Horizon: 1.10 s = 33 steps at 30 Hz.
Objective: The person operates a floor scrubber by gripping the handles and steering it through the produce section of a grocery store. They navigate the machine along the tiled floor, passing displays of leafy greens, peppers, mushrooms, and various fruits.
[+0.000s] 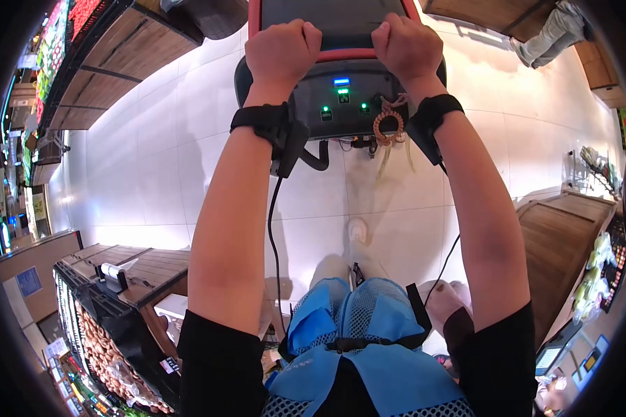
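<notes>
Both arms stretch forward to a machine that looks like a walk-behind floor scrubber [306, 104], with a black rear panel. My left hand [282, 55] is closed around the left part of its red handlebar [346, 53]. Around the right part of the same bar, the fingers of my right hand [409, 52] are wrapped. Between the wrists, a small blue display [341, 82] and several green lights glow on the panel. A coiled brown ring [388, 126] with pale strands hangs at the panel's right side. A black hose [316, 158] curves below it.
Pale tiled floor [146, 167] surrounds the machine. Wooden produce stands [118, 55] line the upper left, with a bin of brown produce [104, 347] at lower left. A wooden counter [560, 236] stands at right. Another person's legs [553, 38] show at upper right.
</notes>
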Tool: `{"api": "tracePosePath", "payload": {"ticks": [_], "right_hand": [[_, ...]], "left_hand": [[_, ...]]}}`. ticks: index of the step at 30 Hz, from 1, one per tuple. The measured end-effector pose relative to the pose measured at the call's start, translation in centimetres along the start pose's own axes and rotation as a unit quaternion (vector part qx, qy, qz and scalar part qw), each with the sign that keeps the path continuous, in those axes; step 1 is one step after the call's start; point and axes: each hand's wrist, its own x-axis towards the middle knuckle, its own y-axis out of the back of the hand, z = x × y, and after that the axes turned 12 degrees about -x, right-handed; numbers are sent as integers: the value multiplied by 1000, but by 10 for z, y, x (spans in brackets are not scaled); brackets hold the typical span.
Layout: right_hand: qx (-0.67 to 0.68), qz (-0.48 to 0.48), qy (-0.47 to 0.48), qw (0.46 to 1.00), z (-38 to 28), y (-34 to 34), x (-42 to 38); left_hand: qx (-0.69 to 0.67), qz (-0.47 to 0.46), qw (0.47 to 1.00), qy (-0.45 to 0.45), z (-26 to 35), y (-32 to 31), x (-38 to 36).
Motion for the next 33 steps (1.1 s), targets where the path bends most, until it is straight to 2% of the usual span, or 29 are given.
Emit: {"api": "tracePosePath", "payload": {"ticks": [3, 6, 12, 15, 19, 27, 33], "right_hand": [[-6, 6, 8, 1000, 10, -45, 29], [-8, 6, 12, 1000, 18, -83, 51], [-23, -28, 2, 999, 34, -160, 103], [-17, -15, 15, 1000, 45, -205, 130], [-29, -70, -6, 997, 56, -255, 164], [-11, -79, -9, 997, 76, -366, 242], [-12, -54, -3, 998, 93, -459, 295]], "left_hand": [[10, 26, 1000, -11, -27, -34, 31], [27, -16, 999, 21, -50, -58, 59], [21, 2, 999, 32, -93, -118, 123], [8, 16, 999, 30, -117, -148, 157], [-28, 32, 998, 41, -148, -186, 200], [-64, 52, 996, 36, -216, -264, 294], [-39, 65, 997, 25, -269, -327, 362]]}}
